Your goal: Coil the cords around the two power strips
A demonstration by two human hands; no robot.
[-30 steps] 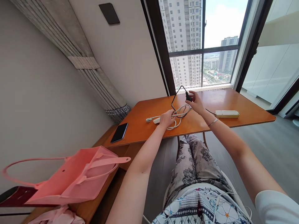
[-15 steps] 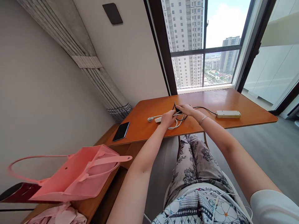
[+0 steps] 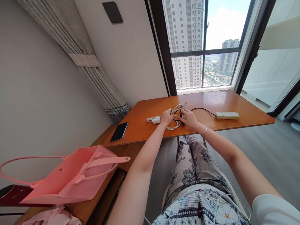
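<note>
Head view: your left hand (image 3: 167,117) is closed around a white cable (image 3: 179,107), whose gathered loops stick up beyond your fingers. More of that cable curls on the bench (image 3: 142,112) between your hands, near its front edge. Your right hand (image 3: 188,118) is just beside, its thumb and fingers drawn narrow on a small black plug (image 3: 182,117), which your fingers partly hide, so its exact shape is hard to make out. You have a black cord (image 3: 202,108) running from behind your right hand across the bench to a flat cream box (image 3: 227,115) on the right. Just left of your left hand lie a white block (image 3: 156,120) and, at its far end, a white plug (image 3: 149,119). Farther left, your dark-screened phone (image 3: 119,132) rests flat near the bench's edge. Nearer you on the left stands an open pink bag (image 3: 70,178), well apart from the cables.
</note>
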